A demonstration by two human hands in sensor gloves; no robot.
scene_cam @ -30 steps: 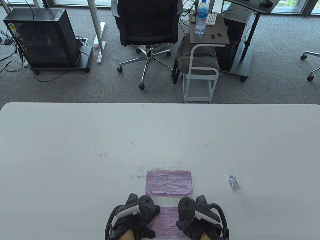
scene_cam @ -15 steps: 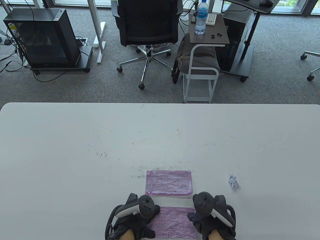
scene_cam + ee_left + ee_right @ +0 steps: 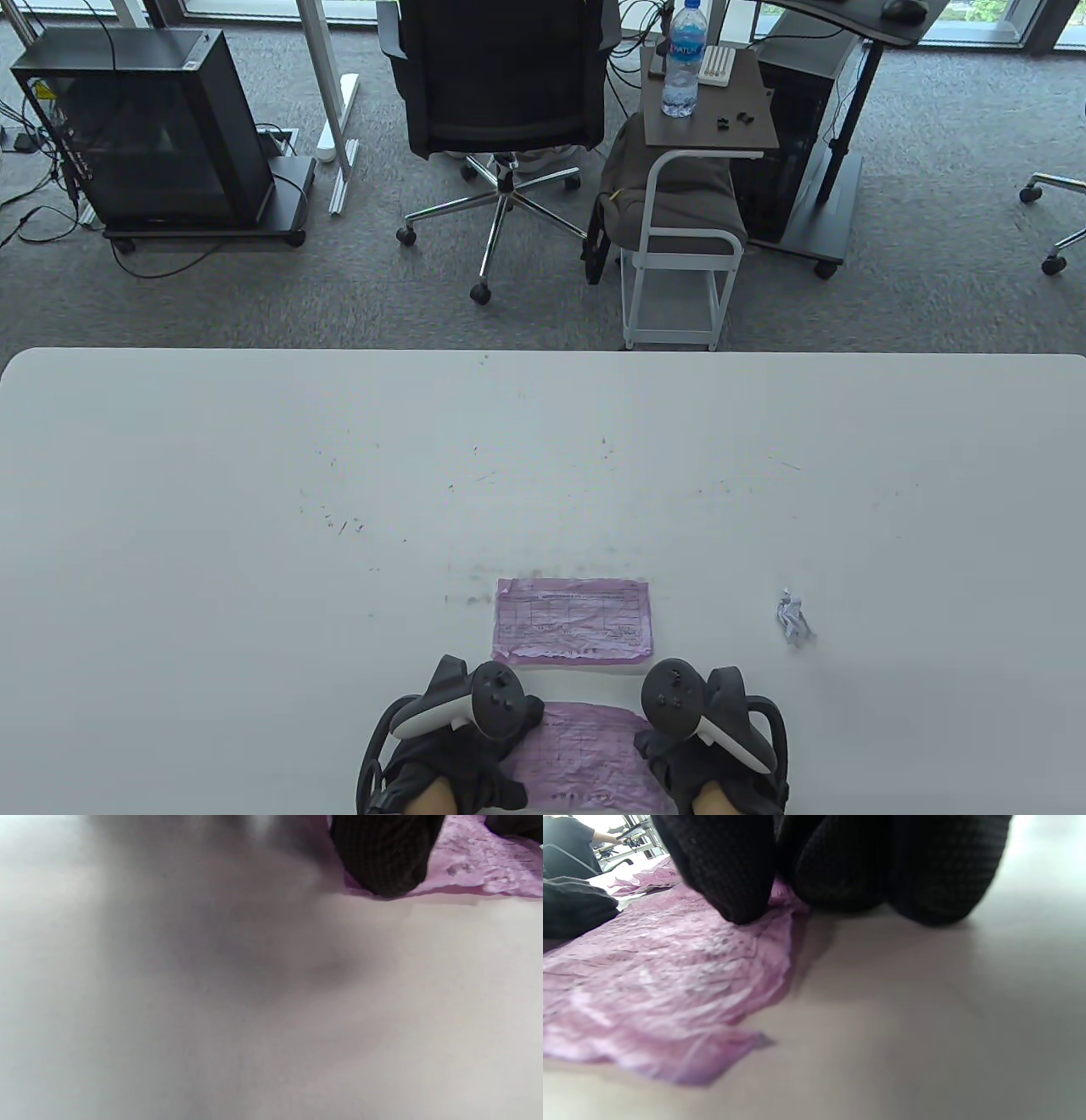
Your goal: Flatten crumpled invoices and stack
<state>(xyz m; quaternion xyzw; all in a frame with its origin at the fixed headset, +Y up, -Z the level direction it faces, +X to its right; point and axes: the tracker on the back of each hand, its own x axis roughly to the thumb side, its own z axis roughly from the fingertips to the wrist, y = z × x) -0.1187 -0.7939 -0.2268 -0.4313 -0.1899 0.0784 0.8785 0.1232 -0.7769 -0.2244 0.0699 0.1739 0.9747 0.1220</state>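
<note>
The near pink invoice (image 3: 585, 751) is pressed flat by left hand (image 3: 462, 734) and right hand (image 3: 696, 730), fingers seemingly straight; flattened invoice (image 3: 573, 620) beyond it.

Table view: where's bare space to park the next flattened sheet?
Bare table spreads left of the flat pink sheet and across the far half. A smaller bare strip lies between that sheet and the crumpled paper ball. Crowded at the near edge: left hand and right hand press the wrinkled pink sheet.
</note>
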